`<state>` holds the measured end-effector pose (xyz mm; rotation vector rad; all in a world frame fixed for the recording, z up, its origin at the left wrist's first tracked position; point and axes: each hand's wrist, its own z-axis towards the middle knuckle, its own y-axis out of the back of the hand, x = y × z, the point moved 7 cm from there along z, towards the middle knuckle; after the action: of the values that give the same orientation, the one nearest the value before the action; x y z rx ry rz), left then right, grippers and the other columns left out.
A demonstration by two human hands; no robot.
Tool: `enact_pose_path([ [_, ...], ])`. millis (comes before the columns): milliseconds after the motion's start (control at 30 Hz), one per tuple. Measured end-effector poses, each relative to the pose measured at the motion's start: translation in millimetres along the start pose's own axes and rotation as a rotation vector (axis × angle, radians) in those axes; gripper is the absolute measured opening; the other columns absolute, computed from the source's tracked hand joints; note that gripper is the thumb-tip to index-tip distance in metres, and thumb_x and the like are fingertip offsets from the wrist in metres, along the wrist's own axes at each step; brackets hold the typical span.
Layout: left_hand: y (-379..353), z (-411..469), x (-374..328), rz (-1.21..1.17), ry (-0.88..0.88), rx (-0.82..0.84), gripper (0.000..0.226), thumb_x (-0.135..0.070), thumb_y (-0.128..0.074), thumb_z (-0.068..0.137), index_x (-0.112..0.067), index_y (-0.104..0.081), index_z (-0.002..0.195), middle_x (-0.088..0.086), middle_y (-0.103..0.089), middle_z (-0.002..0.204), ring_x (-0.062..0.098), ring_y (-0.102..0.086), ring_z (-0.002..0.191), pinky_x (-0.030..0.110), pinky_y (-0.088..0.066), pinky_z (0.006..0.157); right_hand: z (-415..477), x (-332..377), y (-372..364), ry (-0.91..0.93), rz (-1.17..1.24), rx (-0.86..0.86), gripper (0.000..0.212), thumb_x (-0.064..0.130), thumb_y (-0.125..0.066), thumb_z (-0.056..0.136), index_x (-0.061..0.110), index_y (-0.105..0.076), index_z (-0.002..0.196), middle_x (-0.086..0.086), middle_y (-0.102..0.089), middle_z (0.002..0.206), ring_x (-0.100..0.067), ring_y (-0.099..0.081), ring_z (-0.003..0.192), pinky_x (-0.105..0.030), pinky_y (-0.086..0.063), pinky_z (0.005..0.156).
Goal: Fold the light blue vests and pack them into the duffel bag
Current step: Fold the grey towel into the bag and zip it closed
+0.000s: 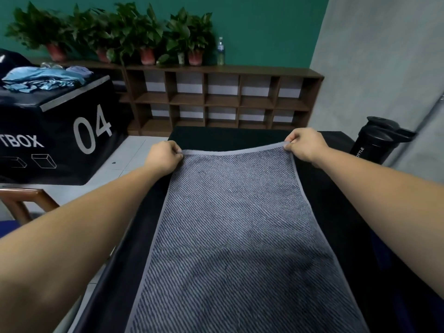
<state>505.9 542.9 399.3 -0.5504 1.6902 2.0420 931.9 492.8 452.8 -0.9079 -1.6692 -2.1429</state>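
Vests (45,79) on box (60,121), left hand (163,157) and right hand (305,145) pinch far towel (235,224) corners

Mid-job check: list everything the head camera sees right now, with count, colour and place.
towel: one, grey striped, spread on the table in front
table: one, black, under the towel
vests: a pile, light blue, on top of the box
box: one, black, marked 04, at left
shelf: one, brown, against the green wall
potted plants: at least four, green in red pots, on the shelf
water bottle: one, clear, on the shelf
shaker bottle: one, black, by the table's far right corner
chair: one, brown wood, lower left
left hand: pinches the towel's far left corner
right hand: pinches the towel's far right corner
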Motion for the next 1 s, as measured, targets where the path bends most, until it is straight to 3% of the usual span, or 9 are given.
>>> enact_pose_path([
  [233,62,-50,-29,-0.225,-0.079,-0.071,0.011,-0.027,-0.071,0.101,-0.019,-0.07,0.094,-0.002,-0.072,0.091,0.01,-0.063,0.083,0.023,-0.046,0.067,-30,33,23,0.105,-0.134,0.082,0.009,0.019,-0.078,0.093,0.02,-0.074,0.086,0.002,-0.073,0.092,-0.019,-0.067,0.091,-0.034,-0.049,0.076],
  [433,122,-114,-49,-0.305,-0.155,-0.063,0.011,-0.03,-0.076,0.098,-0.023,-0.072,0.09,-0.003,-0.075,0.091,0.012,-0.063,0.082,0.033,-0.053,0.076,-91,67,44,0.193,-0.204,0.113,0.007,0.019,-0.073,0.089,0.015,-0.072,0.084,0.004,-0.073,0.088,-0.016,-0.066,0.085,-0.031,-0.048,0.067],
  [600,163,-187,-62,-0.323,-0.191,-0.045,0.01,-0.026,-0.073,0.1,-0.022,-0.073,0.091,-0.003,-0.075,0.092,0.01,-0.062,0.081,0.027,-0.052,0.075,-162,73,86,0.221,-0.224,0.104,0.009,0.025,-0.073,0.088,0.019,-0.071,0.081,0.006,-0.073,0.084,-0.015,-0.065,0.081,-0.03,-0.044,0.063],
  [733,181,-252,-66,-0.296,-0.245,0.011,0.014,-0.03,-0.072,0.1,-0.021,-0.073,0.09,-0.001,-0.074,0.087,0.009,-0.062,0.077,0.032,-0.052,0.078,-231,71,118,0.27,-0.226,0.115,0.009,0.027,-0.074,0.083,0.023,-0.07,0.076,0.009,-0.074,0.077,-0.017,-0.068,0.079,-0.034,-0.053,0.069],
  [800,188,-284,-66,-0.308,-0.257,0.025,0.014,-0.031,-0.072,0.101,-0.02,-0.074,0.091,0.0,-0.074,0.086,0.011,-0.063,0.076,0.032,-0.05,0.077,-267,67,131,0.29,-0.204,0.126,0.007,0.027,-0.074,0.08,0.027,-0.07,0.074,0.009,-0.074,0.074,-0.017,-0.07,0.078,-0.038,-0.058,0.077],
  [900,196,-331,-64,-0.319,-0.267,0.025,0.01,-0.033,-0.073,0.1,-0.024,-0.075,0.095,0.004,-0.074,0.085,0.035,-0.065,0.083,0.037,-0.05,0.076,-324,61,148,0.328,-0.171,0.153,0.008,0.025,-0.072,0.08,0.033,-0.069,0.078,0.011,-0.074,0.076,-0.015,-0.07,0.078,-0.04,-0.058,0.081],
  [1000,203,-379,-60,-0.355,-0.29,0.014,0.011,-0.031,-0.075,0.099,-0.021,-0.077,0.096,0.0,-0.07,0.081,0.029,-0.06,0.076,0.04,-0.054,0.07,-380,51,161,0.351,-0.155,0.134,0.01,0.022,-0.074,0.084,0.03,-0.07,0.081,0.014,-0.073,0.077,-0.009,-0.067,0.076,-0.036,-0.055,0.076],
])
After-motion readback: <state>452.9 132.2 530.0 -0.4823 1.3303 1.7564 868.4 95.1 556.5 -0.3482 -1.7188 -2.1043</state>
